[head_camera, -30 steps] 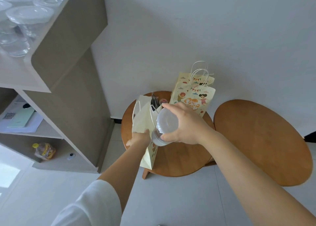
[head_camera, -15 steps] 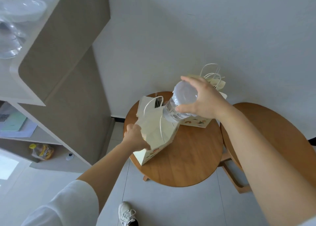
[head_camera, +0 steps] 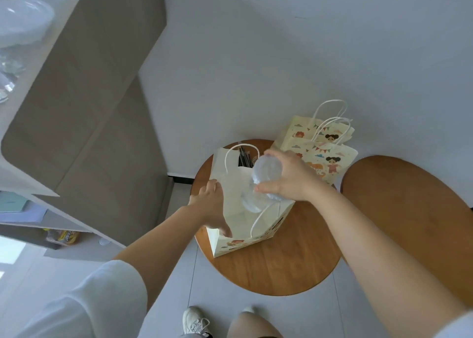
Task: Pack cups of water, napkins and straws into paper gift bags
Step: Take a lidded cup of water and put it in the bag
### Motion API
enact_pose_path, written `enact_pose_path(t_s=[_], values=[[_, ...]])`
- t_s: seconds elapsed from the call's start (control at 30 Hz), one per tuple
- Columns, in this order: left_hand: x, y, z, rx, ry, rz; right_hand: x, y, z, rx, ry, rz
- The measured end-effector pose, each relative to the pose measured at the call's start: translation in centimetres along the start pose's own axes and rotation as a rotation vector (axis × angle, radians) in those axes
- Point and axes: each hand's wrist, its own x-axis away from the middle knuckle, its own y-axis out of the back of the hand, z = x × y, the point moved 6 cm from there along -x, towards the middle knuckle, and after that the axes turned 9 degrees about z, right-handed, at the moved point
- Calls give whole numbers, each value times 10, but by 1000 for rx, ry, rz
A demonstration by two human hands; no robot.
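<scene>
Fingers [head_camera: 281,156] of the right hand [head_camera: 291,181]: curled round the top of a clear cup of water [head_camera: 266,174], gripping it tilted, its base dipping into the bag's mouth.
Left hand [head_camera: 212,207]: thumb inside, other fingers outside, pinching the left wall of the open bag [head_camera: 240,243] and holding the mouth wide.
Open bag: standing on the round wooden surface [head_camera: 281,268], near its left edge.
Straws [head_camera: 244,157]: dark, poking up just past the bag's far rim.
Printed bags [head_camera: 330,156]: two, upright at the back, touching.
Shelf [head_camera: 76,69]: more lidded cups [head_camera: 23,22] on top.
</scene>
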Motion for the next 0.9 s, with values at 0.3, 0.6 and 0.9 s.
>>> enact_pose_path(t_s=[0.3, 0.6, 0.9], values=[[-10, 8, -17, -106, 34, 43, -29, -76, -15, 575, 255, 368], [-23, 12, -22, -220, 114, 75, -68, -89, -79, 663, -58, 533], [-25, 4, -27, -200, 78, 71, -89, -154, -99, 474, -119, 562]])
